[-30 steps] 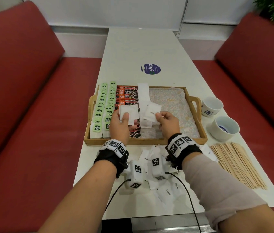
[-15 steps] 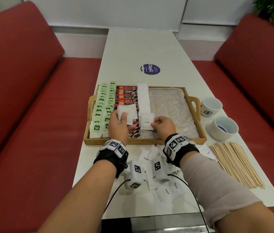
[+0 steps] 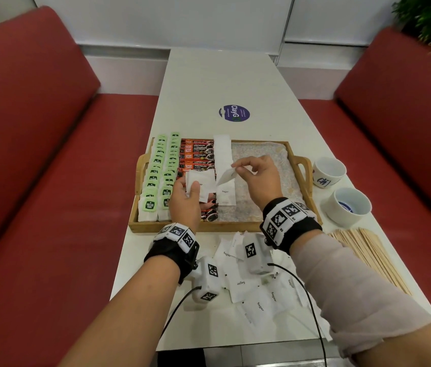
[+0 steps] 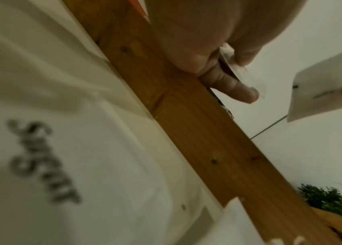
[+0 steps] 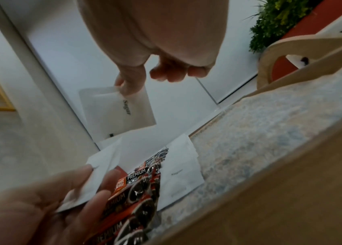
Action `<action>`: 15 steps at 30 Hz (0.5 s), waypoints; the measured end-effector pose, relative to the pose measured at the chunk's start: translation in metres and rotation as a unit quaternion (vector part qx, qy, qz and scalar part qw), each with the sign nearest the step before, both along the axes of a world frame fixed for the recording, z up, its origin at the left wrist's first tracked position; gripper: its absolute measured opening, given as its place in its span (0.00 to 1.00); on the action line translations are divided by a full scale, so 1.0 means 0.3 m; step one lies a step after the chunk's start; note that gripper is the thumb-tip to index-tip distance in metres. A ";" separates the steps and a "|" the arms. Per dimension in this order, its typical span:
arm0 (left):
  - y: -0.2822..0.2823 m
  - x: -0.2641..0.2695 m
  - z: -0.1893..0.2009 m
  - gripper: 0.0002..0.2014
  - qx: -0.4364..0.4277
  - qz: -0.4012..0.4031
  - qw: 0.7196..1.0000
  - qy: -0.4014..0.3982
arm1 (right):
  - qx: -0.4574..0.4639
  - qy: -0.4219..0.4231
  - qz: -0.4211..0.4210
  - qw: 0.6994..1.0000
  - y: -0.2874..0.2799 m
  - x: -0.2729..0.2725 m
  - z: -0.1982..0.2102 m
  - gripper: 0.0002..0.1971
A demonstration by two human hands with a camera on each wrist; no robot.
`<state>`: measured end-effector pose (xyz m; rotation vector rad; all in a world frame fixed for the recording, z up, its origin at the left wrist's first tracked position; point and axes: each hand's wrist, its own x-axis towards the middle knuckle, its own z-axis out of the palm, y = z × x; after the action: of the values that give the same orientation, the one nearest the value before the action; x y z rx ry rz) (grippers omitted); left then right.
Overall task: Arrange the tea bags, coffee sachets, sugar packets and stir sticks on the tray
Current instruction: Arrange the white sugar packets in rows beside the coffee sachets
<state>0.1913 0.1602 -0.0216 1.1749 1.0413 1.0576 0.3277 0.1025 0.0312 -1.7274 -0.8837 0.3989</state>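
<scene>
A wooden tray [image 3: 240, 225] holds rows of green tea bags [image 3: 156, 181], red coffee sachets [image 3: 195, 154] and a column of white sugar packets [image 3: 222, 152]. My left hand [image 3: 182, 197] grips a small stack of sugar packets [image 3: 200, 183] over the coffee row. My right hand [image 3: 256, 178] pinches one sugar packet [image 3: 225, 176] by its corner, lifted above the tray; the same packet [image 5: 119, 107] hangs from the fingers in the right wrist view. One sugar packet [image 3: 225, 196] lies flat at the column's near end. Wooden stir sticks [image 3: 367, 255] lie on the table at right.
Loose sugar packets [image 3: 259, 295] are scattered on the white table [image 3: 225, 80] in front of the tray, under my wrists. Two white cups [image 3: 329, 170] [image 3: 349, 205] stand right of the tray. Red benches flank the table; a round sticker [image 3: 234, 113] lies beyond the tray.
My right hand laid one sugar packet flat at the column's near end, then rose holding another packet by its corner. The left hand stayed over the coffee row with its stack.
</scene>
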 end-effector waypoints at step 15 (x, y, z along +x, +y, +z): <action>-0.006 -0.011 0.009 0.21 0.026 -0.011 1.000 0.007 | 0.023 0.143 0.057 0.988 -0.023 -0.039 -0.038 0.16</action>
<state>0.1880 0.1583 -0.0188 1.2343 1.0155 1.0651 0.3160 0.0957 0.0199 -1.5339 -0.7769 0.6787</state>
